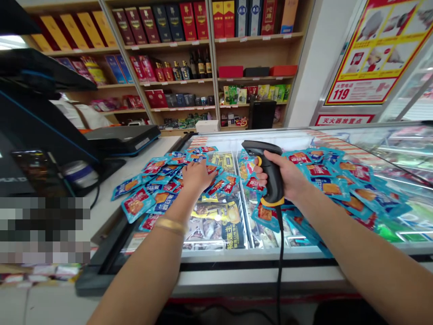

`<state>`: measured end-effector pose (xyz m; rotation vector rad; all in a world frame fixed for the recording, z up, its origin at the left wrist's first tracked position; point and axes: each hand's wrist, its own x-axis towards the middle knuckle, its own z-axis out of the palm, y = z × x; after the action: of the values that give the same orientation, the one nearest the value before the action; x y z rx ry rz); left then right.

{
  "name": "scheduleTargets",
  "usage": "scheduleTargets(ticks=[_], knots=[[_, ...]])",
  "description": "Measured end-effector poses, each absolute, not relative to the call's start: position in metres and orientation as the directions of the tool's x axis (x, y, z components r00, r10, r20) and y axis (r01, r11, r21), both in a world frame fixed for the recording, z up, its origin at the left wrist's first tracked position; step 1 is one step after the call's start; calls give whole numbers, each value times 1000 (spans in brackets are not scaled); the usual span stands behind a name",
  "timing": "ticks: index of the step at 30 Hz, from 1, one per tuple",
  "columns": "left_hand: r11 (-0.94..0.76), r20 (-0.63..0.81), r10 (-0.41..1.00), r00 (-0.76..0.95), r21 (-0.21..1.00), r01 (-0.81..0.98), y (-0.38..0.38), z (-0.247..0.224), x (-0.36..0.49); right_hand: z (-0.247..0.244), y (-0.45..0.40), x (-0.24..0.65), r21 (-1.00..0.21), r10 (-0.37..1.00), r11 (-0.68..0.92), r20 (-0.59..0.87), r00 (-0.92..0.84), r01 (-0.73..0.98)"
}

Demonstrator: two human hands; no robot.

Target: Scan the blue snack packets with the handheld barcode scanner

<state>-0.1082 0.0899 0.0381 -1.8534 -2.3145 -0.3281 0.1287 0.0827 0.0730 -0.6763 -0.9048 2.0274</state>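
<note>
My left hand [198, 176] lies palm down with its fingers spread on a heap of blue-edged snack sachets [154, 203], and it holds nothing I can make out. My right hand [282, 174] is closed around the grip of a black and yellow corded barcode scanner [272, 174], whose black cable hangs down past the freezer front. More sachets [329, 185] are scattered to the right of the scanner. All of them lie over an open chest freezer [250, 255] filled with packaged goods.
A white counter [111, 203] with a black checkout terminal and flat device runs along the left. Wooden shelves of boxed liquor and bottles stand behind the freezer. A glass-topped display case lies to the right, beneath a red-and-yellow wall poster.
</note>
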Motion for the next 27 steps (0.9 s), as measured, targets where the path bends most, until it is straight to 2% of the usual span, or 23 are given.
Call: scheduleTargets(ticks=[3,5,7,8,10,11,12,14,16,19,27], knots=[[189,303,930,-209,95,977,90,38,-107,63,82,132,-782,833,-437,-165,-528,-445],[155,366,906,-212,180,971,90,38,-106,60,81,134,-783,830,-439,-166,-532,-441],[66,436,867,-241,378,923,91,39,-103,60,79,135,-788,829,-432,-157,-536,-438],[-4,446,852,-272,526,850,91,40,-100,60,78,135,-792,828,-430,-155,-539,-433],[-138,355,872,-336,838,528,89,43,-92,61,76,135,-802,824,-429,-159,-544,-416],[-160,260,906,-334,941,297,88,45,-88,61,75,135,-806,822,-430,-162,-546,-408],[-143,157,941,-300,987,66,86,47,-83,62,74,134,-809,821,-429,-164,-547,-402],[-56,9,984,-179,963,-263,81,50,-73,62,73,134,-814,822,-424,-161,-546,-398],[-1,-36,995,-90,922,-386,76,52,-66,62,72,134,-818,822,-417,-155,-548,-396],[15,-41,997,-59,920,-392,72,52,-60,63,72,133,-821,820,-420,-161,-550,-386],[-28,15,998,-54,966,-258,72,44,-58,65,69,132,-811,813,-439,-175,-555,-388]])
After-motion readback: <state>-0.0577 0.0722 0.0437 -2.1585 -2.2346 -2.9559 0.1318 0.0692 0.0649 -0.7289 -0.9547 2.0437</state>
